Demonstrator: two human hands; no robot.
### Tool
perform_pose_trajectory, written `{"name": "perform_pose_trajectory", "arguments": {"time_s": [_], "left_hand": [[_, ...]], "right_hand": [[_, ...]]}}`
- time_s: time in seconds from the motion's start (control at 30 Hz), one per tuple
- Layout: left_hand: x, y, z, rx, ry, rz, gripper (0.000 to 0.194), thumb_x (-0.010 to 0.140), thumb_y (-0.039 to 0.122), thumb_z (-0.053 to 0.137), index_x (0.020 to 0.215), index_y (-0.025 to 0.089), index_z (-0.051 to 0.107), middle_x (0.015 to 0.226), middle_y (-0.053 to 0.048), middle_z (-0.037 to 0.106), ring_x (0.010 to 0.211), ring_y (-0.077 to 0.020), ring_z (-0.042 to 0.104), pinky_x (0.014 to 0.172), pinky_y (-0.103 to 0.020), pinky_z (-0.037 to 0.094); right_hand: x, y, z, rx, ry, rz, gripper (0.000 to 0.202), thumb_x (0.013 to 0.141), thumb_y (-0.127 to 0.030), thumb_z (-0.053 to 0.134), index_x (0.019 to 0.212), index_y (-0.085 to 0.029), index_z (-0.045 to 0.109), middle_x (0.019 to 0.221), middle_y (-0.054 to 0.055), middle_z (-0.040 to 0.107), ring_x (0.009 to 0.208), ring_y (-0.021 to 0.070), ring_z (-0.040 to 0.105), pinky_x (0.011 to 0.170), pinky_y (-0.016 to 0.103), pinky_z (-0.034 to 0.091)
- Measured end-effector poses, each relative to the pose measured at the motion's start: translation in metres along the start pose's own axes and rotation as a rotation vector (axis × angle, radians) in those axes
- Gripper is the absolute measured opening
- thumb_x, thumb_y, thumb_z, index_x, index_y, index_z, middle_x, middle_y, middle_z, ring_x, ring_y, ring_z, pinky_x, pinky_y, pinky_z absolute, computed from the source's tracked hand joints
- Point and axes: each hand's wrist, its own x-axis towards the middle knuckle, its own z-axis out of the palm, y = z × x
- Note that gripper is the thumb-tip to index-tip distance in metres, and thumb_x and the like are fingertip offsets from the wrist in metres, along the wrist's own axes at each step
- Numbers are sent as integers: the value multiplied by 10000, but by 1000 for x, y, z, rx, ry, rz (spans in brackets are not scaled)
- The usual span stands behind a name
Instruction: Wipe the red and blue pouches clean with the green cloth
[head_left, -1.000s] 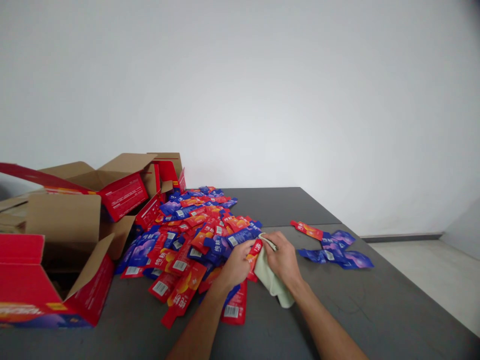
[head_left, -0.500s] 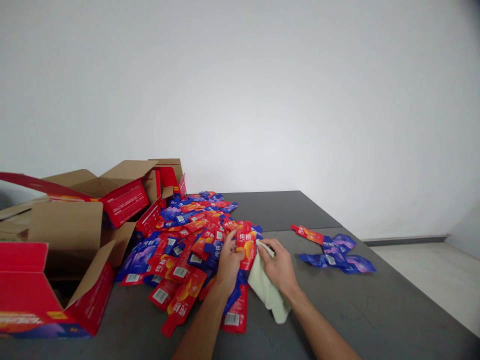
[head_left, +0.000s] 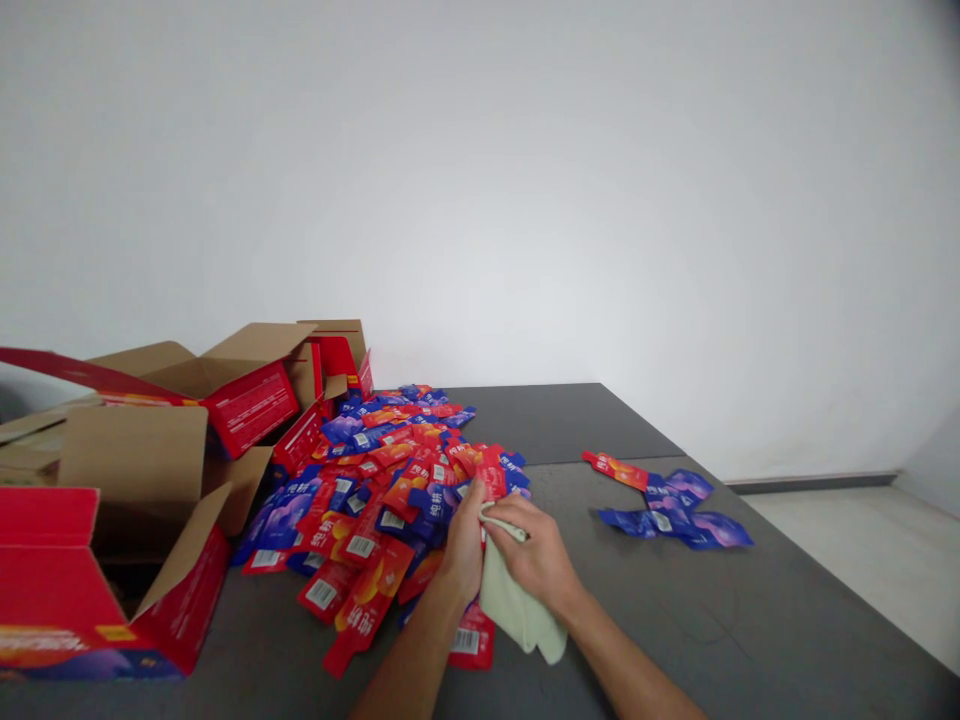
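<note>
My left hand (head_left: 466, 545) is closed on a red pouch (head_left: 491, 474), whose top end sticks up beyond the fingers. A pale green cloth (head_left: 516, 605) is bunched in my right hand (head_left: 536, 548), closed and pressed up against the pouch beside my left hand. Most of the held pouch is hidden by both hands and the cloth. Left of my hands spreads a heap of red and blue pouches (head_left: 375, 525). One red pouch with a barcode (head_left: 472, 640) lies below my wrists.
Open red cardboard boxes (head_left: 251, 405) stand at the left, with a nearer one (head_left: 52, 580) at the front left. Several blue pouches (head_left: 679, 510) and a red pouch (head_left: 616, 470) lie on the dark table (head_left: 637, 620) at the right. A white wall rises behind.
My right hand has moved left with the cloth, onto the pouch and against my left hand. The pouch's front, visible before, is now mostly covered.
</note>
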Motion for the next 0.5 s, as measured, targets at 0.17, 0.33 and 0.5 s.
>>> {"name": "perform_pose_trajectory", "arguments": {"time_s": [0.17,0.33,0.5], "left_hand": [[0,3,4,-82,-83,-159,482,754,579,689,927,129,709,887,-118,749,905,-282,715,864,-406,553],[-3,1,8,-57,-137,-228,378,764,477,692,924,134,702,892,-104,751,890,-273,717,861,-397,550],[-6,6,13,-44,-157,-207,273,763,388,691,882,142,702,870,-90,752,892,-266,713,855,-381,546]], "right_hand": [[-1,3,-4,-78,49,15,203,938,-304,589,1024,-279,771,962,58,708,888,196,669,826,321,542],[2,12,-17,-175,230,71,242,955,-316,551,1065,-269,762,1013,72,698,901,203,669,841,328,544],[1,13,-18,-200,193,10,264,960,-274,529,1115,-276,743,1057,69,699,950,201,668,879,325,538]]}}
